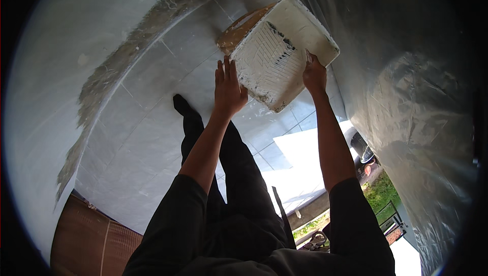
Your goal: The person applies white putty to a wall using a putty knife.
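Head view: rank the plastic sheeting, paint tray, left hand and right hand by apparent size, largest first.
1. Plastic sheeting
2. Paint tray
3. Left hand, fingers extended
4. Right hand, fingers curled

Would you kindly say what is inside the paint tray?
A whitish coating lines the paint tray, with dark patches on its ribbed slope; the surface under the coating is hidden.

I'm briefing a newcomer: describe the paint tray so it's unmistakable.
Start at the clear plastic sheeting on the right. Just left of its upper part, over the tiled floor, is the paint tray. Its white-crusted, ribbed surface with dark patches sets it apart from the brown object behind it.
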Tool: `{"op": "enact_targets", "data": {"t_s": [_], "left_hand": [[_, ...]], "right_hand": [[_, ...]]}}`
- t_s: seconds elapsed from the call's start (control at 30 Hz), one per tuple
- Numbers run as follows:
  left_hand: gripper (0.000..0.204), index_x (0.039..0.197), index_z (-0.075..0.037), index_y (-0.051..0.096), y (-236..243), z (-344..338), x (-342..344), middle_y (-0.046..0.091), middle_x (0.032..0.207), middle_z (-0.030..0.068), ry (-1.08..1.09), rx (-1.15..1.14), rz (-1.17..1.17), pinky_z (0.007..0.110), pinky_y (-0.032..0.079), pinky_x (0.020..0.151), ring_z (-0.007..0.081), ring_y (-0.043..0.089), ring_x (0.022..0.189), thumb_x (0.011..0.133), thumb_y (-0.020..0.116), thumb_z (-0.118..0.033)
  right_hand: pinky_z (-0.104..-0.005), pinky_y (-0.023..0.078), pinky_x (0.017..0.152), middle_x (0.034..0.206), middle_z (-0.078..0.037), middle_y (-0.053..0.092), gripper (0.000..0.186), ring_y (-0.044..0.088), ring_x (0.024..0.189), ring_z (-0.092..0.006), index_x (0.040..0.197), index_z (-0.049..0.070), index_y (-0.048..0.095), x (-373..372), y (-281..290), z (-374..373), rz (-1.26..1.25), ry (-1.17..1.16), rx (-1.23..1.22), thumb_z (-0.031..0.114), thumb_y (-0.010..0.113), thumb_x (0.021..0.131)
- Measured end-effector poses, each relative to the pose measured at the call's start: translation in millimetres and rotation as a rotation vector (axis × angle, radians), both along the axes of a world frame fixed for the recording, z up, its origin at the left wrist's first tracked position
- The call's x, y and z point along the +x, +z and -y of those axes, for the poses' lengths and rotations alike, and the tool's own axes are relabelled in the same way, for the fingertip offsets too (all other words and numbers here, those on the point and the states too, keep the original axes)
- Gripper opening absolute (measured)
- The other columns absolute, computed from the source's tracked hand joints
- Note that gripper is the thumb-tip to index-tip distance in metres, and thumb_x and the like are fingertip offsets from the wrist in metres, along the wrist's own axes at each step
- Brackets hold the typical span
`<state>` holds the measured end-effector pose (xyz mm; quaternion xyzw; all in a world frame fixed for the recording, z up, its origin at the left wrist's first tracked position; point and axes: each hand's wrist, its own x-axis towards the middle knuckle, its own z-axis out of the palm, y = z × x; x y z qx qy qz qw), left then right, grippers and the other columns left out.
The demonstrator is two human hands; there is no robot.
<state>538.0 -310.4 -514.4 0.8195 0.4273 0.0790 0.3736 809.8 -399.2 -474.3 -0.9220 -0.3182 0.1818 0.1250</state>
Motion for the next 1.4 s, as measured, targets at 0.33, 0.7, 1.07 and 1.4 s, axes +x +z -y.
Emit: {"op": "enact_targets", "data": {"t_s": [0.33, 0.7, 1.07, 1.4], "left_hand": [[0.085, 0.151, 0.006, 0.029, 0.6, 1.0, 2.0, 0.019, 0.160, 0.0356, -0.021, 0.015, 0.024, 0.063, 0.019, 0.122, 0.0565, 0.016, 0.149, 0.077, 0.067, -0.010], [0.084, 0.151, 0.004, 0.030, 1.9, 0.5, 2.7, 0.017, 0.160, 0.0378, -0.040, 0.045, 0.048, 0.065, 0.018, 0.121, 0.0584, 0.014, 0.149, 0.077, 0.068, -0.012], [0.083, 0.150, 0.006, 0.030, 2.0, -4.5, -0.5, 0.020, 0.159, 0.0378, -0.059, -0.009, 0.096, 0.062, 0.020, 0.121, 0.0591, 0.018, 0.147, 0.079, 0.068, -0.012], [0.082, 0.151, 0.005, 0.030, -2.0, -7.6, -13.9, 0.021, 0.160, 0.0356, -0.037, -0.031, 0.082, 0.060, 0.021, 0.123, 0.0571, 0.017, 0.148, 0.079, 0.068, -0.011]], "right_hand": [[-0.0555, 0.053, 0.088, 0.105, -0.021, 0.068, 0.038, 0.067, 0.100, -0.0428, 0.129, 0.017, 0.061, -23.9, -12.7, -32.3, 0.136, 0.035, -0.148, 0.011, 0.056, 0.092], [-0.0513, 0.046, 0.092, 0.145, -0.006, 0.059, 0.057, 0.057, 0.125, -0.0299, 0.132, 0.018, 0.057, -119.0, -29.6, 3.5, 0.150, 0.285, -0.088, -0.001, 0.065, 0.079], [-0.0498, 0.045, 0.085, 0.104, -0.004, 0.070, 0.035, 0.064, 0.108, -0.0278, 0.114, 0.016, 0.063, -48.1, -15.9, -46.9, 0.219, 0.289, 0.101, -0.001, 0.061, 0.083], [-0.0479, 0.046, 0.087, 0.105, -0.005, 0.071, 0.033, 0.064, 0.108, -0.0291, 0.116, 0.017, 0.066, -131.0, -10.0, 17.2, -0.096, 0.264, -0.043, 0.002, 0.061, 0.087]]}}
